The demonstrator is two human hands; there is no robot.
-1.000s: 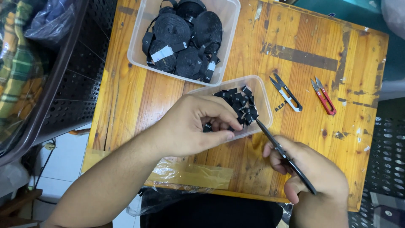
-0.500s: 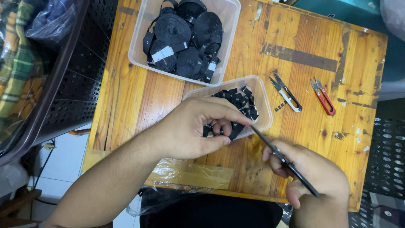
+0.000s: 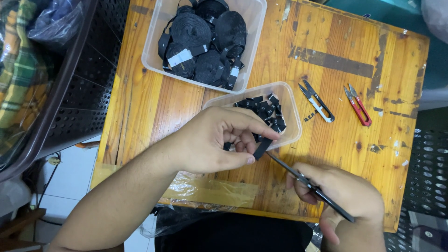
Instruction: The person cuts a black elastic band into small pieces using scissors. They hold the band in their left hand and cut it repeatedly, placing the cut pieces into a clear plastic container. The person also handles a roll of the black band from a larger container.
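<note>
Since the earlier frame, the left hand [image 3: 219, 142] has drawn a short black strip [image 3: 262, 148] clear of the small tub, and the scissors [image 3: 305, 182] have slid lower, their tip now touching the strip's lower end. That left hand sits at the centre of the frame, fingers curled in, thumb and fingertips pinched on the strip. At lower right, the right hand [image 3: 345, 200] is closed around the scissors' handles; the blades look nearly together, though I cannot tell exactly how far. A small clear tub [image 3: 291, 109] just above the left hand holds a heap of cut black label pieces [image 3: 266, 112]. In the upper middle, a larger clear tub [image 3: 154, 56] holds rolls of black ribbon [image 3: 200, 42]. Two thread snips lie on the wooden table [image 3: 140, 112] right of the small tub: a white-handled pair [image 3: 317, 101], and a red-handled pair [image 3: 358, 105] further right, well apart from both hands. A dark perforated basket [image 3: 79, 93] fills the left edge.
</note>
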